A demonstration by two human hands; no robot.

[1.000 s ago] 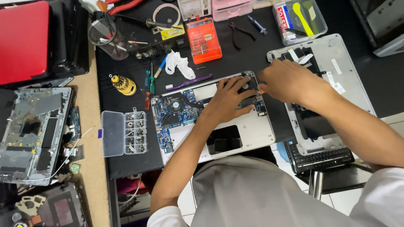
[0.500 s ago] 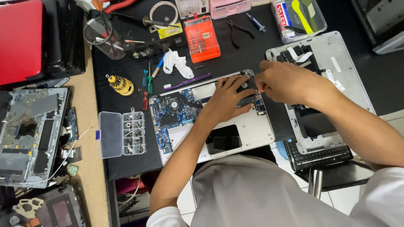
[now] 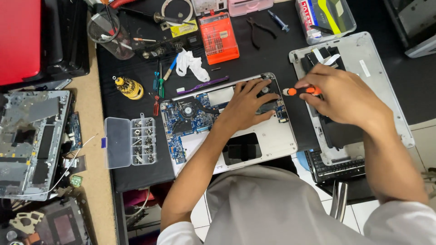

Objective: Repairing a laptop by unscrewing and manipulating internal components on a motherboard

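Right hand pulled off laptop edge — grips screwdriver | left hand flat.

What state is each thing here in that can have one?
Opened silver laptop base: cover off, blue circuit board bare.
Clear plastic screw organiser box: lid open.
Orange-handled screwdriver: gripped in right hand.
Left hand: flat on the laptop base.
Orange bit case: shut.

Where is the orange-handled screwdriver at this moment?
In the head view, the orange-handled screwdriver is in the right hand, at the right edge of the opened laptop base, beside the left hand.
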